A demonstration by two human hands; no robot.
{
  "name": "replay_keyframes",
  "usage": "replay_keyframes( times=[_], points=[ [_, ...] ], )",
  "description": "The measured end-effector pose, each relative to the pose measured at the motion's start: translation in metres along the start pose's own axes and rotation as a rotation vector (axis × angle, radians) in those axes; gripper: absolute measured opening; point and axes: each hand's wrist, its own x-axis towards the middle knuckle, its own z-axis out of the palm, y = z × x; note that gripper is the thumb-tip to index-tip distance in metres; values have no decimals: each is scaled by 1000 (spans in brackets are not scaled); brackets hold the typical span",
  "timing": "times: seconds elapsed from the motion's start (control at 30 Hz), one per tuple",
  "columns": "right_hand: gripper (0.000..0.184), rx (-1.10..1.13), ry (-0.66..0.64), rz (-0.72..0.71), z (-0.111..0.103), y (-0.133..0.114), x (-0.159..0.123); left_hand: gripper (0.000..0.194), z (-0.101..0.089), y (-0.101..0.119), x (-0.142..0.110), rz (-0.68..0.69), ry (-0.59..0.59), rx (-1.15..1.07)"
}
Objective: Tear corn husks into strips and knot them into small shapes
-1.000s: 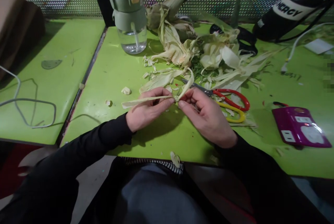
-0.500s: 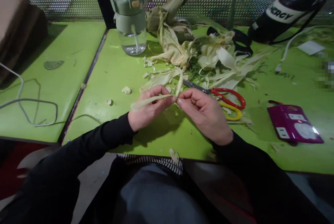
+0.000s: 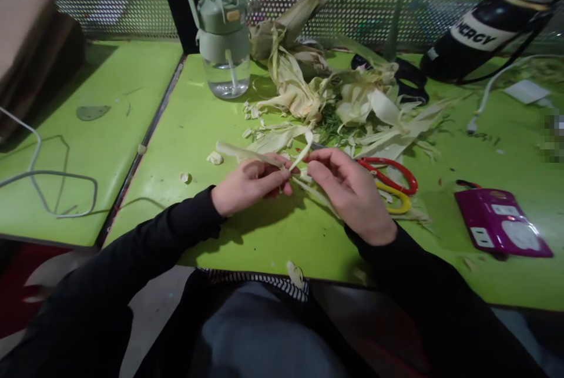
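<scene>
My left hand [image 3: 253,184] is closed, its thumb and fingers pinching pale corn husk strips [image 3: 301,153]. One strip bends up and over from the pinch; another end sticks out to the left above the knuckles. Close on the right, my right hand [image 3: 348,190] is curled, thumb near the index finger, beside the strips. Whether a bit of husk sits between its fingertips is hidden. A further pale strip [image 3: 315,193] slants from the left fingertips down toward the right palm. Just behind the right hand lie scissors [image 3: 390,169] with red and yellow handles, partly covered.
A heap of corn husks [image 3: 304,93] spreads across the green table [image 3: 150,184] behind my hands, with small scraps around it. A water bottle [image 3: 227,69] stands behind left, a black bottle [image 3: 478,31] behind right. A purple power strip [image 3: 502,222] lies right.
My hands have drawn slightly apart. The left-hand husk end has swung up, and a strip now shows slanting below the right fingers. The view has tilted slightly.
</scene>
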Motion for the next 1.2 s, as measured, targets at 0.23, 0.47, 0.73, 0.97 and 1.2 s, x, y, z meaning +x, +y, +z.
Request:
replay_keyframes(
  times=[0.23,0.47,0.73,0.97,1.2],
  points=[
    [22,-27,13,-73,4,-3,0,10,10,0,-3,-163,-16,-160],
    [21,-140,-2,-195,-2,3,7,3,13,-5,-3,-281,-93,-253],
    [19,-98,-17,-269,1,5,9,10,11,-6,-7,-301,-179,-485],
    [18,22,-72,-209,3,-2,6,12,15,-4,-10,-338,-188,-458],
    [19,136,-58,-73,8,-5,0,12,19,-8,-12,-362,-189,-488]
  ],
)
